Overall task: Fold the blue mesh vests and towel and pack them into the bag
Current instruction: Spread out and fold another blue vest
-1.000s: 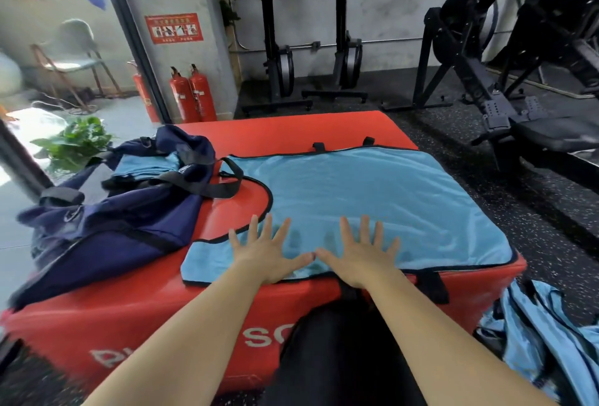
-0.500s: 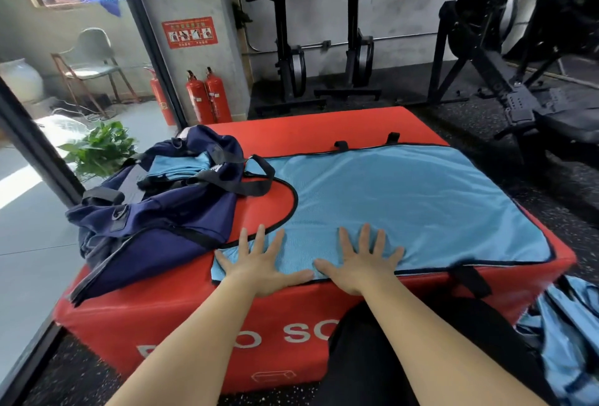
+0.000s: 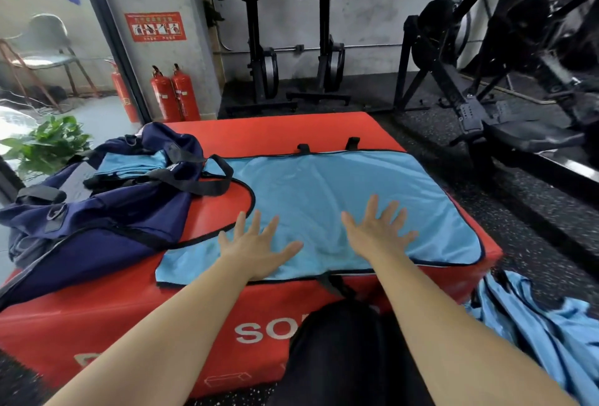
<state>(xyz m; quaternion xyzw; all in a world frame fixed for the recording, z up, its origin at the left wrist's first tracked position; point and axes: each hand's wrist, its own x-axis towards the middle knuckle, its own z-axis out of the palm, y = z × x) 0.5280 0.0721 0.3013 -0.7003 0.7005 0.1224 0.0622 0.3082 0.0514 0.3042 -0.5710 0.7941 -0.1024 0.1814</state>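
The left hand (image 3: pixel 256 243) lies palm down on the blue mesh vest (image 3: pixel 324 185), fingers straight and fanned apart, thumb pointing right, holding nothing. The right hand (image 3: pixel 379 232) is spread the same way just to its right, palm down over the vest with the thumb pointing left; whether it presses the cloth or hangs just above it cannot be told. Between the two hands the fabric is gently rumpled, while the rest of it is smooth. The vest is laid out flat on top of a red padded box (image 3: pixel 275 133), covering most of the right and middle of the top, its black-bound edge running along the near rim of the box and curving in an arc at the left. Two short black tabs (image 3: pixel 303 148) stick up at its far edge, and another black strap hangs over the near face of the box. On the left part of the box sits the navy bag (image 3: pixel 107 208), open at the top, with a folded blue cloth (image 3: pixel 129 164) inside it and one black bag handle (image 3: pixel 214 183) lying across onto the left edge of the vest. On the floor to the right of the box, near the person, lies a heap of blue cloth (image 3: pixel 531 318). Far behind stand two red fire extinguishers (image 3: pixel 175 94) against a grey pillar, a green plant (image 3: pixel 45 143) at the left, and black exercise machines (image 3: pixel 262 49) along the far wall and the right side.
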